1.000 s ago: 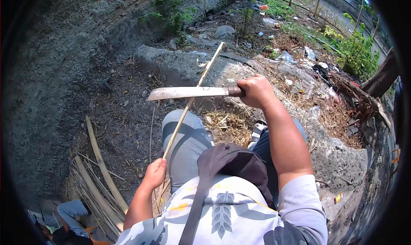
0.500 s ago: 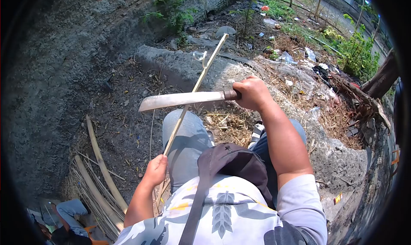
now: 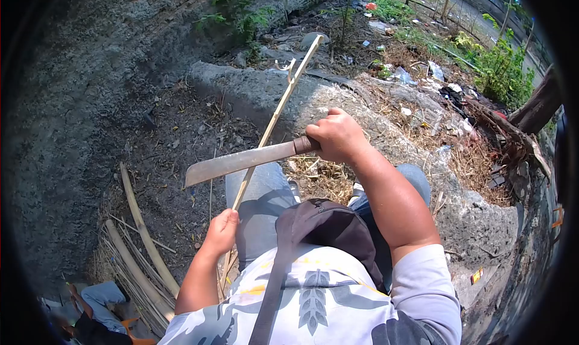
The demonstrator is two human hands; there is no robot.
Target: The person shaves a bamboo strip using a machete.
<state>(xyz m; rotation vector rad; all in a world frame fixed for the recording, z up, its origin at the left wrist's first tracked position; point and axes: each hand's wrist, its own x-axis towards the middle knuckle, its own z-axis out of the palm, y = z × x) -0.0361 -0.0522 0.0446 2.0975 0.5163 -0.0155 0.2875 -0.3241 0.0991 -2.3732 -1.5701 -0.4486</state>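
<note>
Shaving step: right hand (image 3: 333, 135) closed tight on the machete (image 3: 241, 161) handle, blade across the bamboo strip (image 3: 271, 119). Left hand (image 3: 222, 229) clamps the strip's lower end beside the knee. Blade-strip contact probably touching. Next calls for a steady, controlled stroke.

Machete (image 3: 241, 160): long, broad, dull grey blade with dark handle collar, held roughly level, tip lower left, laid across bamboo strip (image 3: 276, 113). Bamboo strip: thin, pale yellow, slanted lower left to upper right, thin curled shaving near far end.
</note>
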